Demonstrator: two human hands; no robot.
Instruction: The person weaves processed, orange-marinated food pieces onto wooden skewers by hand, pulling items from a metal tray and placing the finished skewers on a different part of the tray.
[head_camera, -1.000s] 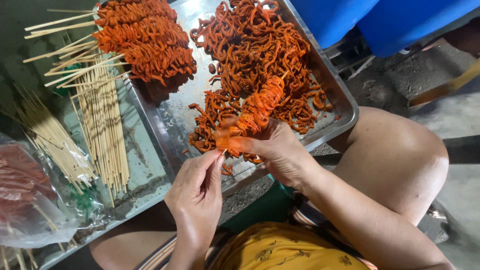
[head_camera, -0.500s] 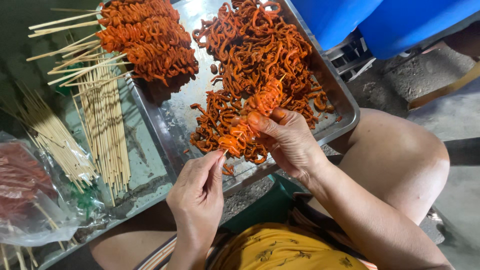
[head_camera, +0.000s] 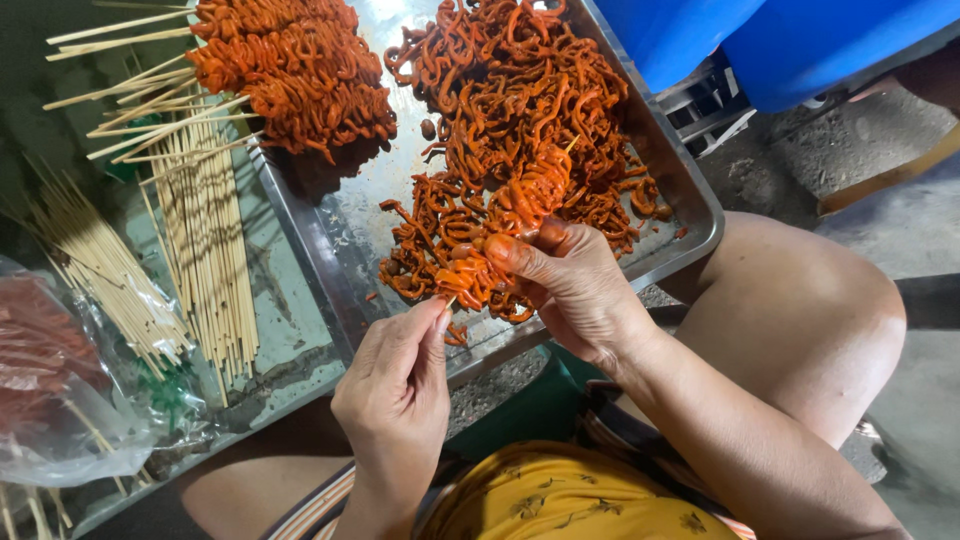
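While loose bamboo sticks (head_camera: 205, 225) and a clear plastic bag (head_camera: 60, 400) lie at the left on a metal tray (head_camera: 290, 330), the left hand (head_camera: 395, 400) pinches the bare lower end of a skewer (head_camera: 505, 225) between thumb and fingertips, the other fingers curled in. Over the second metal tray (head_camera: 690, 215), the right hand (head_camera: 570, 290) closes thumb and fingers around the orange coiled meat threaded on that skewer, just above the heap of loose orange strips (head_camera: 520, 110). Finished skewers (head_camera: 290, 70) lie stacked at the tray's far left corner.

Two bare hands (head_camera: 400, 390) are showing, one shiny rectangular metal tray (head_camera: 330, 240) is sitting there, and two loose heaps of thin wooden skewers (head_camera: 205, 230) are lying beside it.
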